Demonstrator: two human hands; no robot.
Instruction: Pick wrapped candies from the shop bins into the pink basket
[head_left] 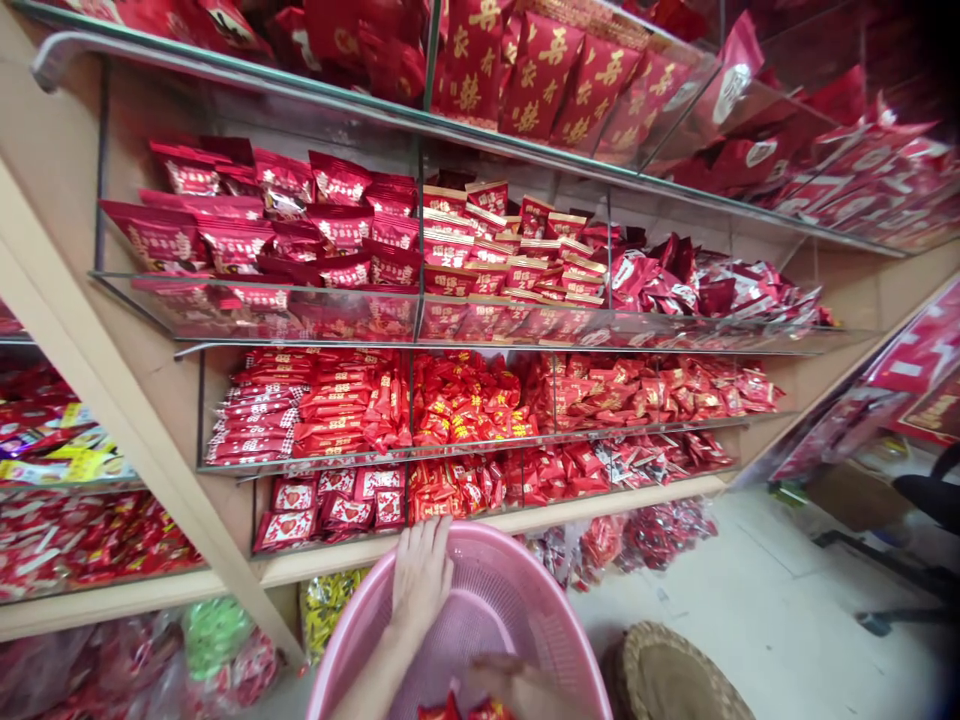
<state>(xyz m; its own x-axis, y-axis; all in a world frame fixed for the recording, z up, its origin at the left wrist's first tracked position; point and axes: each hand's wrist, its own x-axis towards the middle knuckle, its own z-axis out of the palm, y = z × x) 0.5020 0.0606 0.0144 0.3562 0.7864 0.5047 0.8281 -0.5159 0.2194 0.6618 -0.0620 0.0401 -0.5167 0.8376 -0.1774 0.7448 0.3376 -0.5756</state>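
A pink plastic basket (551,590) with finely slotted walls stands against the front of the lowest shelf. My left hand (422,572) is hooked over its far rim, fingers on the outer side and thumb toward the inside. Low inside the basket is my right hand (517,685), smeared by motion, so its fingers cannot be made out. Right beside that hand lie a few shiny red wrapped packets (439,712), partly cut off by the bottom edge.
Glass-fronted shelves hold red wrapped sweets (352,400) sorted into compartments. Under the lowest shelf are bagged goods (660,535) and a yellow bag (330,610). A round woven stool (675,680) stands right of the basket. Chair legs (877,590) are farther right.
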